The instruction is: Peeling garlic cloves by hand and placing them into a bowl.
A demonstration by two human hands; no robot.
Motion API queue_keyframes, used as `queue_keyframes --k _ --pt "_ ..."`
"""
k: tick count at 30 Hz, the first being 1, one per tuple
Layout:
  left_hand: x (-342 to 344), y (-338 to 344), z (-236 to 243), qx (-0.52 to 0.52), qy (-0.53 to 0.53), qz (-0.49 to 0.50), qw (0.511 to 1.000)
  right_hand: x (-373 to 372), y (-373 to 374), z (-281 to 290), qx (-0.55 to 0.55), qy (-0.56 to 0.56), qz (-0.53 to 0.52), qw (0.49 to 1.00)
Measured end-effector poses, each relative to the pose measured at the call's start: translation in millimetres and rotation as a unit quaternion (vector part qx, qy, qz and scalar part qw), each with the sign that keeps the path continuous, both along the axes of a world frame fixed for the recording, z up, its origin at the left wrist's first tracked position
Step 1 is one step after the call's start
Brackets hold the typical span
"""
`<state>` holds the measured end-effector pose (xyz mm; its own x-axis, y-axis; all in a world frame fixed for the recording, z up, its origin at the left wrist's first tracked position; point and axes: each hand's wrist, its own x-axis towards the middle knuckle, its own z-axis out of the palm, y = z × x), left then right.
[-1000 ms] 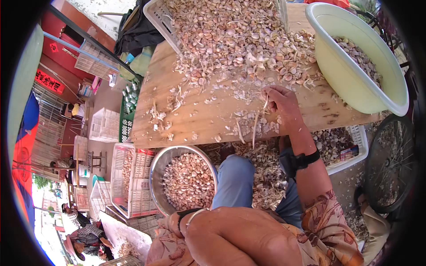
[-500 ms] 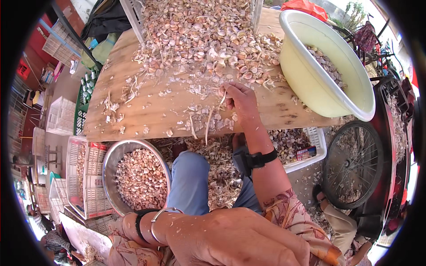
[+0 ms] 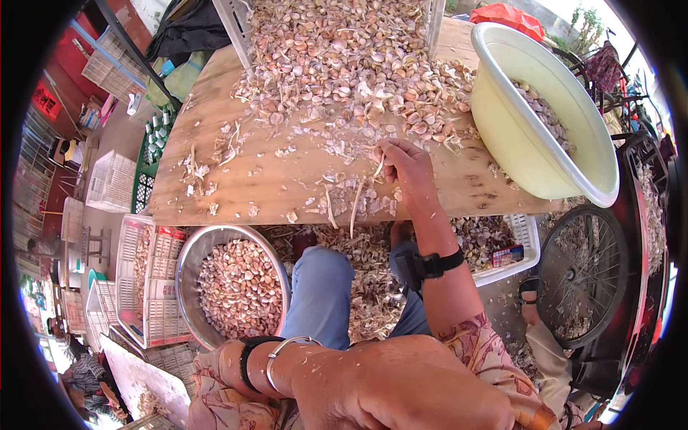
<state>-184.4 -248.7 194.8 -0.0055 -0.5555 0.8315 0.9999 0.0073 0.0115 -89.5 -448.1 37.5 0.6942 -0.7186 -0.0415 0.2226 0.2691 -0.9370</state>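
Observation:
My right hand (image 3: 408,172) rests on the wooden table (image 3: 251,186) at the near edge of a large pile of garlic cloves (image 3: 344,64). Its fingertips pinch a thin dry garlic piece. Loose skins and stalks (image 3: 351,201) lie scattered in front of it. A black band is on that wrist. My left hand (image 3: 401,387) hangs very close to the camera at the bottom, back side up, with bracelets on the wrist. Whatever is inside its fingers is hidden.
A pale yellow basin (image 3: 523,143) with some cloves stands at the table's right end. Below the table, a steel bowl (image 3: 188,251) of peeled cloves sits by my knee (image 3: 319,287). White crates (image 3: 154,287) stand to the left, a bicycle wheel (image 3: 580,272) to the right.
The view has swung, so the table sits more to the middle. My right hand stays at the pile's edge working the same spot. My left hand stays up close to the camera.

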Motion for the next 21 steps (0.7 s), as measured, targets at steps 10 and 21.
queue_keyframes --k 10,21 --pt "16 1 5 0.023 -0.029 0.117 0.992 4 1 0 -0.014 0.016 -0.008 1.000" --pt "24 -6 16 0.042 0.035 0.080 0.995 1 -3 -4 0.026 -0.007 -0.028 0.999"
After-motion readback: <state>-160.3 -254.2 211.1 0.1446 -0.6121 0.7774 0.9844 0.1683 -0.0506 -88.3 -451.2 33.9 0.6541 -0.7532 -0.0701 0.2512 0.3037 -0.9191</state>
